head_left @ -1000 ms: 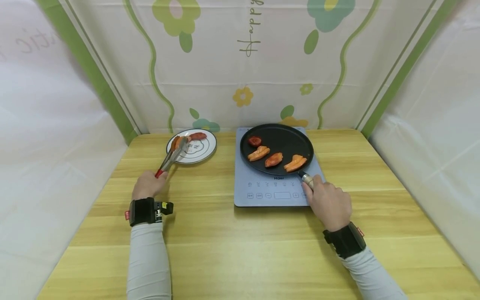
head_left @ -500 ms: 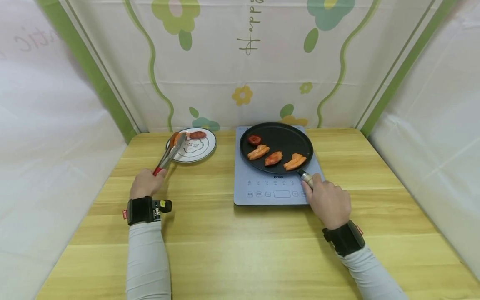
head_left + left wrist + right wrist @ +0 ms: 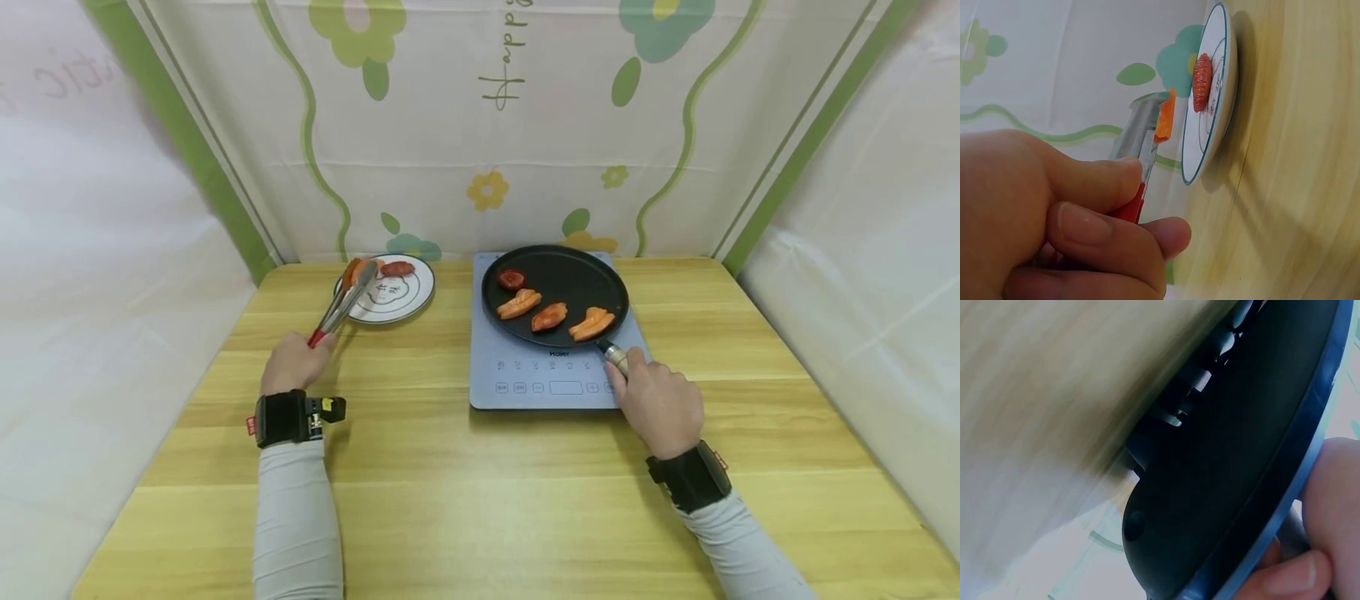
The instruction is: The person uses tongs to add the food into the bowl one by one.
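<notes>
In the head view my left hand [image 3: 296, 364] grips red-handled metal tongs [image 3: 335, 314]. Their tips hold an orange piece of food [image 3: 1165, 119], which the left wrist view shows apart from the plate's surface. Beneath is a white plate [image 3: 415, 300] with a dark rim, bearing a scored reddish sausage-like piece [image 3: 397, 268]. My right hand [image 3: 662, 404] holds the handle [image 3: 617, 358] of a flat black pan [image 3: 573, 275]. In the pan lie a red round slice [image 3: 512, 279], a reddish-brown piece [image 3: 550, 317] and two orange pieces [image 3: 592, 323].
The pan sits on a grey-blue induction cooker [image 3: 525, 375], whose underside fills much of the right wrist view. A wooden table [image 3: 480, 500] bears everything. White flowered cloth [image 3: 420, 125] stands behind it, with white cloth on both sides.
The tongs and left hand have risen slightly and shifted away from the plate's middle, carrying the orange piece. My right hand and the pan stay put.
</notes>
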`<state>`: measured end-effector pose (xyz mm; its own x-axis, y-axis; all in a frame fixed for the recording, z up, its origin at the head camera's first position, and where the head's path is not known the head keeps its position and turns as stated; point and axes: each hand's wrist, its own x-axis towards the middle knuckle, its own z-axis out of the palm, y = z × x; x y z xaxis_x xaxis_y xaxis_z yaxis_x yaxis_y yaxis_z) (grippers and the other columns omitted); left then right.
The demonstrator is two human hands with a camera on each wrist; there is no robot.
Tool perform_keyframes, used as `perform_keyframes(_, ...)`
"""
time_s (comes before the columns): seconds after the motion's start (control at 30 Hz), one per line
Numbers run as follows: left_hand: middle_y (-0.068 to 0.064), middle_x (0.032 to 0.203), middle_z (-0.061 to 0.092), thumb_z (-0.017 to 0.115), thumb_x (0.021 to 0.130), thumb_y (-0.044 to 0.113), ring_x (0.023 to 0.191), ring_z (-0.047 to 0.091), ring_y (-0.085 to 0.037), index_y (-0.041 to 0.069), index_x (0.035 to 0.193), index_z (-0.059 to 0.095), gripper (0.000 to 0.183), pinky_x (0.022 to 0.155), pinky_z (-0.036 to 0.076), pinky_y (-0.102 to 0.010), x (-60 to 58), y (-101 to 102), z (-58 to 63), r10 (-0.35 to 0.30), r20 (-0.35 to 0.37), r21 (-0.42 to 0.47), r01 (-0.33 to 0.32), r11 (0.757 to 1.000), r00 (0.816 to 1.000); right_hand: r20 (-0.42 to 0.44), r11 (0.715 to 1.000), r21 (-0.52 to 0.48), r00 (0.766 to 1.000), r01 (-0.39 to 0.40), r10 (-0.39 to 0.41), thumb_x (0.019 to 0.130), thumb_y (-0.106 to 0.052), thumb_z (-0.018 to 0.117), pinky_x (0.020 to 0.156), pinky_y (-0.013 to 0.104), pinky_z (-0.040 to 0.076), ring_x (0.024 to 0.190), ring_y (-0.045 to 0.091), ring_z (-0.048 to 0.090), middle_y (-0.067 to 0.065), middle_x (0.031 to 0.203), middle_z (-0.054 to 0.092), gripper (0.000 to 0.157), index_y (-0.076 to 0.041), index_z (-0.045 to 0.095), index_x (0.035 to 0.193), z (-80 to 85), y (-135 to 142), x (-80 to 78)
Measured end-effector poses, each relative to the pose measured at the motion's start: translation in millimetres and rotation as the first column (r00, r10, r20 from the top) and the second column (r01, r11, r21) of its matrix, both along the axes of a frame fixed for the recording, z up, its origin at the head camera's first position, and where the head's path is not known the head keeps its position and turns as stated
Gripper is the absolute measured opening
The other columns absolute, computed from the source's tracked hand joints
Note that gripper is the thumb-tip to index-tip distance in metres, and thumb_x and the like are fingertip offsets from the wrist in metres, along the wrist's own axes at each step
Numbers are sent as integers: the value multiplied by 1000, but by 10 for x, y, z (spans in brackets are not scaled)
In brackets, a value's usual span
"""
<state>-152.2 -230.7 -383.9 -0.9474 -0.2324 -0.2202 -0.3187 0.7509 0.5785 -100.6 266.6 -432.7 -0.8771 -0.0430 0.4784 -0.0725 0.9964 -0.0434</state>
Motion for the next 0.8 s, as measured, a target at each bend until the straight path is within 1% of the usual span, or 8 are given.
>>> perform_keyframes(0.1,2,61,37,45,109,51,54,39,-16,11,73,41,53,52,33,-31,-10,-1,3,-19,-10,-4,19,1000,1000,-7,1000,-2,1000,-5,5,102,-39,69,38,31,19,40,19,35,1,52,34,45,-5,49,81,-1,4,7)
perform_keyframes(0.23,1,63,38,44,109,52,55,40,-16,11,75,42,53,53,34,-32,-19,9,16,-35,-13,-5,35,999,999,-18,1000,5,1000,-4,4,101,-39,70,38,31,19,39,19,34,1,51,33,45,-5,49,80,2,10,13)
perform_keyframes(0.53,0,64,39,45,109,51,56,40,-17,11,75,42,53,53,33,-32,-12,76,54,-43,-35,-21,42,999,998,-12,1000,2,1000,-2,2,101,-39,70,39,31,19,40,20,35,1,51,34,45,-5,50,82,7,8,6)
perform_keyframes(0.8,1,63,38,46,109,52,57,40,-17,11,73,41,55,54,33,-32,-27,137,77,-72,-51,-40,70,997,996,-26,1000,4,1000,-4,4,101,-39,70,38,32,19,39,20,35,2,51,35,45,-5,49,81,-1,1,2)
